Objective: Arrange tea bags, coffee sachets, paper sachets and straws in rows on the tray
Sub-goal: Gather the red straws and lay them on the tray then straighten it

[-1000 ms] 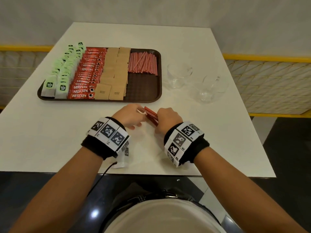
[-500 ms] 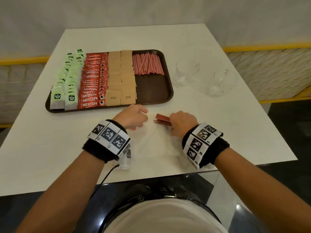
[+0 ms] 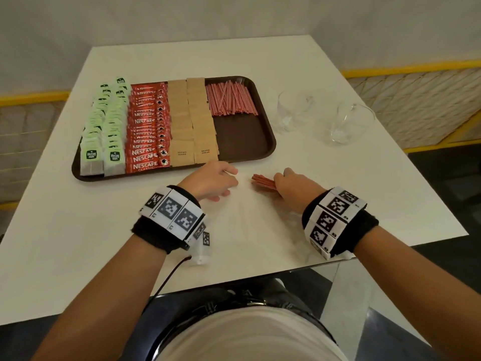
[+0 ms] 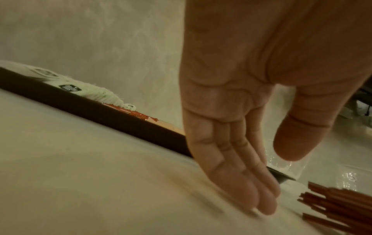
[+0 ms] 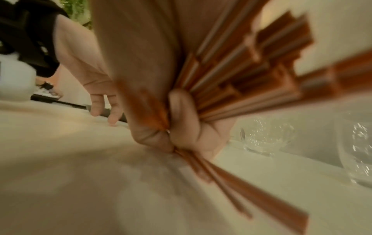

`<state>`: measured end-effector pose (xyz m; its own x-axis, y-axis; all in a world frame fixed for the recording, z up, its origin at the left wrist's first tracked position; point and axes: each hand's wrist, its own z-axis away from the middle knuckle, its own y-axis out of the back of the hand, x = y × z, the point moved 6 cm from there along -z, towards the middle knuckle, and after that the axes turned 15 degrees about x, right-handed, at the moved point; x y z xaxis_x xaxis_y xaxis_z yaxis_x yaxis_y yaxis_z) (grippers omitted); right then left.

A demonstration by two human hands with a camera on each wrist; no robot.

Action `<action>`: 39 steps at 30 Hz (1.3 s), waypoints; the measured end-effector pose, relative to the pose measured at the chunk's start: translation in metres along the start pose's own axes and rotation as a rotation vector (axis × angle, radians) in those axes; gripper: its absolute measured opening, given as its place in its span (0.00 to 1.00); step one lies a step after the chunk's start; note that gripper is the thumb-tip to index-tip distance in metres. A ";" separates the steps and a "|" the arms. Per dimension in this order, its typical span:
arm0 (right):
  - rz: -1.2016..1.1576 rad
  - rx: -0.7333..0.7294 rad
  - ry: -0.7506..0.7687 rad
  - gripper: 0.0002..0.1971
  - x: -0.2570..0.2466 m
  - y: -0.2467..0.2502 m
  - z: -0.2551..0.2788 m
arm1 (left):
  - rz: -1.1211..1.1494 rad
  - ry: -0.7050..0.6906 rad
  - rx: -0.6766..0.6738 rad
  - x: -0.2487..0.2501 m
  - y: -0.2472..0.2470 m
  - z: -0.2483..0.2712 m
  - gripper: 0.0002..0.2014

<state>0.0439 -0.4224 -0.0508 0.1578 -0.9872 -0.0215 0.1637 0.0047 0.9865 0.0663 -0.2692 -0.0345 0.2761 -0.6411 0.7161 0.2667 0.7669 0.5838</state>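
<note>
**Hands apart, one bundle of straws left to place**

A second ago your two hands met over the bundle; now your left hand (image 3: 211, 181) has let go and moved off to the left, fingers straight and close together, their tips brushing the white table (image 3: 78, 243) and holding nothing. Your right hand (image 3: 295, 187) keeps its fingers curled tight round the bundle of red straws (image 3: 263, 183), low over the table just in front of the brown tray (image 3: 242, 142). The camera has tilted too, so the tray sits higher and more to the right in the head view.

On the tray, from left to right, lie the green tea bags (image 3: 104, 131), red coffee sachets (image 3: 147, 131), brown paper sachets (image 3: 192, 121) and a row of straws (image 3: 230, 100) at the far end, with bare tray in front of them. Two clear glasses (image 3: 322, 118) stand to the right of the tray.

Your right hand hides most of the bundle in the head view, and the right wrist view is blurred, so the straws' count cannot be told; they seem to fan out on both sides of the fist. Your left hand covers part of the tray's near edge in the left wrist view.
</note>
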 end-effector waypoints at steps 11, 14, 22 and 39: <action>-1.390 -0.070 -0.315 0.08 0.010 0.050 -0.035 | 0.536 0.190 -0.111 0.003 0.001 0.005 0.13; -1.757 -0.207 -0.324 0.09 -0.002 0.050 -0.049 | 0.646 0.299 -0.259 -0.004 -0.014 0.005 0.20; -2.052 -0.038 -0.241 0.08 -0.022 0.053 -0.077 | 1.050 0.461 -0.397 0.003 -0.034 -0.009 0.36; -1.657 0.115 0.184 0.04 -0.051 0.067 -0.089 | 1.482 0.379 -0.289 0.017 -0.011 -0.027 0.18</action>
<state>0.1338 -0.3579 0.0021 0.0043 0.1184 -0.9930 0.1931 -0.9744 -0.1154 0.0934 -0.2896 -0.0391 0.6407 0.6528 0.4042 -0.2958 0.6956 -0.6547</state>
